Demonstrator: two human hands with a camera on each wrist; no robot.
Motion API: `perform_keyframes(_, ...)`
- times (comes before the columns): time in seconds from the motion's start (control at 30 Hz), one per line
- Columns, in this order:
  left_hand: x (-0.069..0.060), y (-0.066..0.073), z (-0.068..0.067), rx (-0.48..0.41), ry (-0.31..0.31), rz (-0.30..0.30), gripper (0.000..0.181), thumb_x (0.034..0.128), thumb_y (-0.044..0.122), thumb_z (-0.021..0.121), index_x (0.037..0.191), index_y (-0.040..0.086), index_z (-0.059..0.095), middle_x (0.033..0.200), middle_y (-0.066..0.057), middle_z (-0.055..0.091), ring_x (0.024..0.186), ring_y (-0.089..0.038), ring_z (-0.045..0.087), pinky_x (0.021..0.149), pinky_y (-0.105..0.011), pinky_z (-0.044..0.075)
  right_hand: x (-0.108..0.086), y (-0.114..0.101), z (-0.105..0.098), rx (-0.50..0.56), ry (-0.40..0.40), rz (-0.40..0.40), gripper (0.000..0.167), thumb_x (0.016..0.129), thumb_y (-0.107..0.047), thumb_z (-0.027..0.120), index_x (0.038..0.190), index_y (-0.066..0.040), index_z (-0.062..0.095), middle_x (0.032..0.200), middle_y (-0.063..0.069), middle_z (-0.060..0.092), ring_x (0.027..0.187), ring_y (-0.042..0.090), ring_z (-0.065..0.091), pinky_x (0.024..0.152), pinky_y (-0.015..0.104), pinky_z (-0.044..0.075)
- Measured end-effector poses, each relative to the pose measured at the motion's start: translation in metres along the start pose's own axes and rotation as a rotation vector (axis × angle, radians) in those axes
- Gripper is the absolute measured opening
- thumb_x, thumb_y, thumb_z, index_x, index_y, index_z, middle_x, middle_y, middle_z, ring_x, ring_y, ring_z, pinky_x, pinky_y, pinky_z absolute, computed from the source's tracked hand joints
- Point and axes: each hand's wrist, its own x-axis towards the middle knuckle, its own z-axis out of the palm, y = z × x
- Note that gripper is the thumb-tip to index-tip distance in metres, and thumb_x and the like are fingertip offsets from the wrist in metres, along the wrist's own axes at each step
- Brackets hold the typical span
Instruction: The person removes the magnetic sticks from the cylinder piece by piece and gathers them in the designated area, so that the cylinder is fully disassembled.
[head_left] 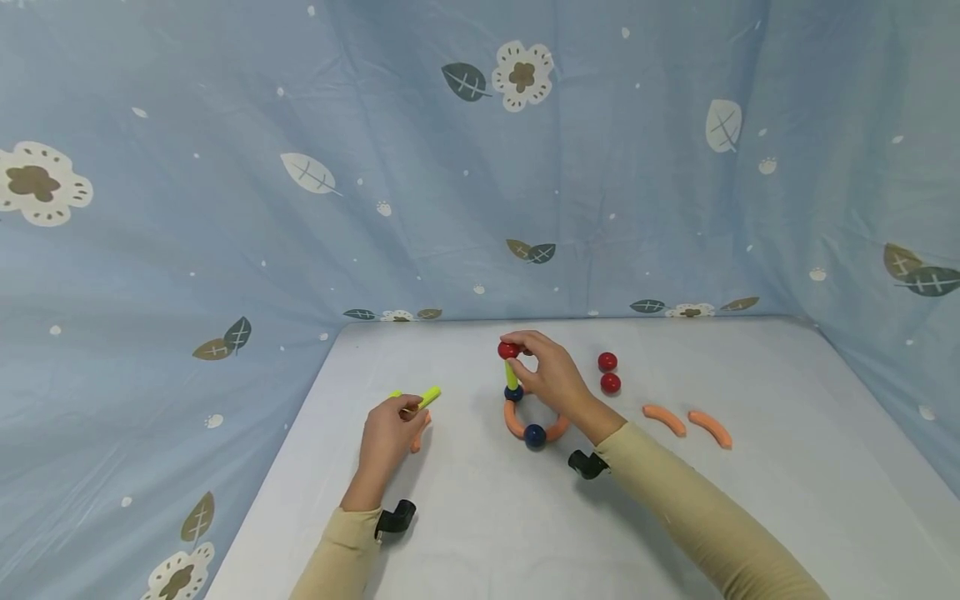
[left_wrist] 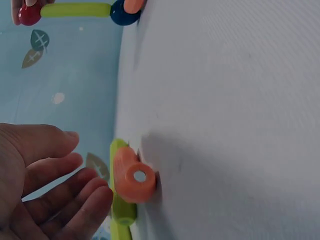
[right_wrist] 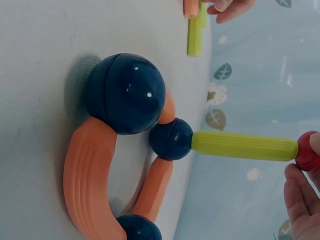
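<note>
My right hand (head_left: 553,377) pinches a red ball (head_left: 507,351) between thumb and fingers. The ball sits on top of an upright yellow-green rod (right_wrist: 245,145), whose lower end meets a navy ball (right_wrist: 171,139). That ball belongs to a ring of curved orange rods (right_wrist: 89,172) and navy balls lying on the table, with a larger-looking navy ball (head_left: 535,436) at the near side. My left hand (head_left: 387,435) hovers with loosely bent fingers and nothing between them. Close to its fingertips lie yellow-green rods (head_left: 430,397) and an orange curved rod (left_wrist: 136,182).
Two red balls (head_left: 609,372) lie right of the ring. Farther right are two curved orange rods (head_left: 710,429). The white table (head_left: 480,525) ends at a blue patterned curtain (head_left: 420,208) behind it. Each wrist bears a black camera mount (head_left: 396,517).
</note>
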Motion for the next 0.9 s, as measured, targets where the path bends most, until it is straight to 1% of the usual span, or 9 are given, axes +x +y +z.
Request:
perform_keyframes(0.1, 0.002, 0.005, 0.002, 0.016, 0.013, 0.007, 0.029, 0.0910, 0.020, 0.078, 0.117, 0.007, 0.076, 0.102, -0.006, 0.074, 0.090, -0.022, 0.069, 0.075, -0.040, 0.056, 0.000, 0.001, 0.001, 0.000, 0.001, 0.000, 0.039, 0.094, -0.012, 0.074, 0.132, -0.014, 0.065, 0.128, 0.003, 0.066, 0.108, 0.019, 0.064, 0.092, 0.038, 0.056)
perform_keyframes(0.2, 0.002, 0.012, 0.004, 0.017, 0.012, 0.007, 0.029, 0.0918, 0.022, 0.078, 0.118, 0.008, 0.075, 0.100, -0.005, 0.073, 0.089, -0.021, 0.069, 0.070, -0.037, 0.056, 0.000, 0.001, 0.001, 0.002, 0.002, 0.001, 0.039, 0.094, -0.013, 0.074, 0.132, -0.014, 0.065, 0.128, 0.003, 0.066, 0.108, 0.019, 0.064, 0.092, 0.038, 0.056)
perform_keyframes(0.3, 0.003, 0.017, 0.008, 0.009, 0.009, 0.023, 0.029, 0.0921, 0.022, 0.077, 0.118, 0.009, 0.076, 0.101, -0.005, 0.073, 0.091, -0.022, 0.069, 0.072, -0.037, 0.057, 0.000, 0.001, 0.000, 0.002, 0.001, 0.004, 0.039, 0.094, -0.013, 0.074, 0.132, -0.014, 0.065, 0.127, 0.003, 0.066, 0.108, 0.019, 0.064, 0.092, 0.038, 0.056)
perform_keyframes(0.47, 0.008, 0.023, 0.020, -0.042, -0.010, 0.081, 0.032, 0.0906, 0.021, 0.079, 0.120, 0.009, 0.074, 0.109, -0.006, 0.073, 0.101, -0.024, 0.068, 0.089, -0.040, 0.057, 0.000, 0.001, 0.001, 0.002, 0.008, -0.004, 0.039, 0.094, -0.011, 0.074, 0.131, -0.013, 0.065, 0.126, 0.003, 0.066, 0.107, 0.018, 0.064, 0.092, 0.038, 0.056)
perform_keyframes(0.6, 0.011, 0.031, 0.029, -0.112, -0.033, 0.132, 0.041, 0.0904, 0.019, 0.079, 0.129, 0.009, 0.070, 0.125, -0.008, 0.069, 0.109, -0.026, 0.067, 0.097, -0.043, 0.055, -0.001, 0.001, 0.001, 0.001, 0.014, -0.008, 0.039, 0.094, -0.010, 0.075, 0.131, -0.013, 0.065, 0.125, 0.004, 0.066, 0.107, 0.019, 0.064, 0.091, 0.038, 0.056)
perform_keyframes(0.67, 0.013, 0.034, 0.033, -0.141, -0.044, 0.158, 0.046, 0.0903, 0.018, 0.080, 0.134, 0.010, 0.066, 0.133, -0.009, 0.065, 0.113, -0.027, 0.066, 0.099, -0.043, 0.054, -0.001, 0.001, 0.001, -0.002, 0.013, -0.004, 0.039, 0.094, -0.010, 0.075, 0.131, -0.014, 0.065, 0.126, 0.004, 0.066, 0.107, 0.019, 0.064, 0.091, 0.038, 0.056)
perform_keyframes(0.73, 0.013, 0.039, 0.037, -0.160, -0.050, 0.189, 0.051, 0.0902, 0.017, 0.080, 0.138, 0.010, 0.063, 0.137, -0.011, 0.061, 0.115, -0.028, 0.066, 0.099, -0.043, 0.054, -0.001, 0.001, 0.002, -0.002, 0.013, -0.006, 0.040, 0.093, -0.010, 0.075, 0.132, -0.014, 0.065, 0.126, 0.004, 0.066, 0.107, 0.019, 0.064, 0.091, 0.038, 0.056)
perform_keyframes(0.8, 0.014, 0.043, 0.042, -0.168, -0.057, 0.215, 0.052, 0.0908, 0.018, 0.079, 0.139, 0.011, 0.062, 0.137, -0.010, 0.062, 0.116, -0.027, 0.065, 0.100, -0.043, 0.053, -0.001, 0.002, 0.001, -0.003, 0.014, -0.011, 0.040, 0.093, -0.009, 0.075, 0.132, -0.014, 0.065, 0.126, 0.004, 0.066, 0.107, 0.019, 0.064, 0.091, 0.039, 0.056)
perform_keyframes(0.9, 0.015, 0.050, 0.048, -0.175, -0.063, 0.264, 0.047, 0.0918, 0.018, 0.078, 0.136, 0.010, 0.064, 0.133, -0.009, 0.065, 0.115, -0.027, 0.065, 0.101, -0.044, 0.052, -0.001, 0.002, 0.001, -0.010, 0.020, -0.024, 0.040, 0.093, -0.010, 0.075, 0.132, -0.014, 0.065, 0.126, 0.004, 0.066, 0.107, 0.019, 0.064, 0.090, 0.039, 0.056)
